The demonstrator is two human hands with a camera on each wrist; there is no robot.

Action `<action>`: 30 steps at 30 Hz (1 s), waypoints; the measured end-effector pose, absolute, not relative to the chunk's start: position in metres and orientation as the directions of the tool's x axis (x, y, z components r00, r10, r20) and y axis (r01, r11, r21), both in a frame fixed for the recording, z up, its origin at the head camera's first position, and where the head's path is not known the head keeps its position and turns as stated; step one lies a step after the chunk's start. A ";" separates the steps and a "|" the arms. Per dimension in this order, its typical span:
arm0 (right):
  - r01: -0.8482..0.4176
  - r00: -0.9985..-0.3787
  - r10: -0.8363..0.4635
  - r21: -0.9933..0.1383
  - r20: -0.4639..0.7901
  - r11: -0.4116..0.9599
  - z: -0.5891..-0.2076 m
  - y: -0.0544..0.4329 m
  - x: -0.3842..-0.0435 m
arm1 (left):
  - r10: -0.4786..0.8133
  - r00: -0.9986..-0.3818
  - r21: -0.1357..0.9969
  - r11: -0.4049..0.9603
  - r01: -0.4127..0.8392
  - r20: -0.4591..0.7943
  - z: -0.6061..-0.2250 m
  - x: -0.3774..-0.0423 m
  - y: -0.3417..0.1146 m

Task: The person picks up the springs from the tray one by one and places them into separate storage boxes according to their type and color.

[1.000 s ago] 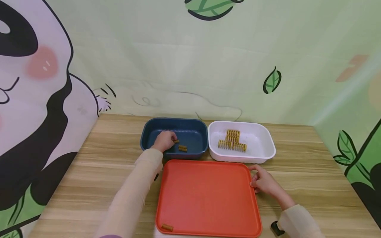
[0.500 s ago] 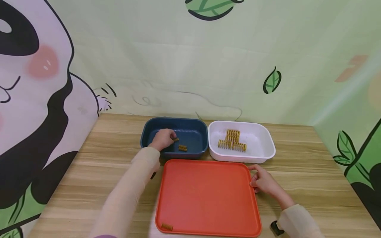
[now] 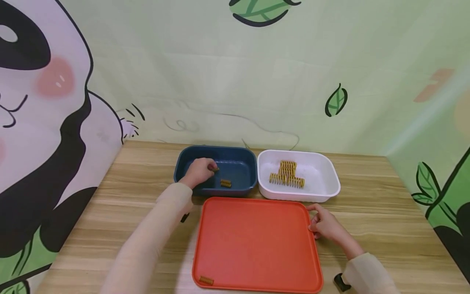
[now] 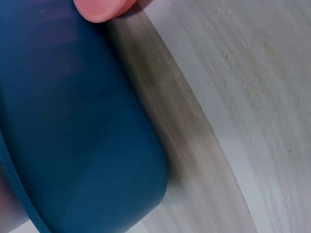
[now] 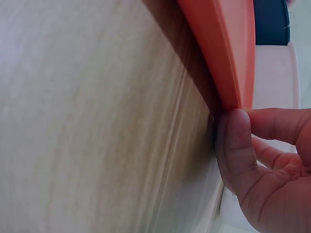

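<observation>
My left hand (image 3: 200, 172) reaches into the dark blue bin (image 3: 240, 155) and pinches a small brass-coloured coil spring (image 3: 216, 169), mostly covered by the fingers. Another spring (image 3: 225, 183) lies on that bin's floor. With thumb and fingers my right hand (image 5: 274, 165) grips the right rim of the orange-red tray (image 3: 257, 241), near its far corner. One spring (image 3: 206, 280) lies in the tray's near left corner. In the left wrist view the bin's outer wall (image 4: 97, 145) hides most of the left hand.
A white bin (image 3: 323, 175) holding several brass springs (image 3: 287, 175) stands right of the blue one, behind the tray. Wooden tabletop (image 3: 371, 196) surrounds them. A printed cloth backdrop (image 3: 205, 81) rises at the table's far edge.
My left hand has lifted slightly and drawn back to the left inside the blue bin, with the spring in its fingers. The right hand and the tray stay where they were.
</observation>
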State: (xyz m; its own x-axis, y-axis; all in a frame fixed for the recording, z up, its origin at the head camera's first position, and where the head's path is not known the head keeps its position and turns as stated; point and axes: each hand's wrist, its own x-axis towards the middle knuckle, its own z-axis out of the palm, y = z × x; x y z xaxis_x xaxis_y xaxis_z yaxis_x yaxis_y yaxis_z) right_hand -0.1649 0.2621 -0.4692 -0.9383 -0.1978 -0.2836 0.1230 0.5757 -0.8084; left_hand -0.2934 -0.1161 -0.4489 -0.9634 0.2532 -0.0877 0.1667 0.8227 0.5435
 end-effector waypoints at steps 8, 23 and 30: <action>0.125 -0.937 -0.199 -0.806 -0.288 0.578 -0.470 0.263 -0.165 | 0.254 -0.966 0.597 0.782 0.178 -0.045 -0.446 -0.290 -0.120; 0.136 -0.935 -0.198 -0.812 -0.295 0.568 -0.470 0.262 -0.165 | 0.294 -0.955 0.622 0.753 0.214 -0.028 -0.433 -0.280 -0.122; 0.143 -0.933 -0.198 -0.813 -0.301 0.564 -0.469 0.262 -0.165 | 0.326 -0.945 0.612 0.746 0.264 0.011 -0.419 -0.273 -0.122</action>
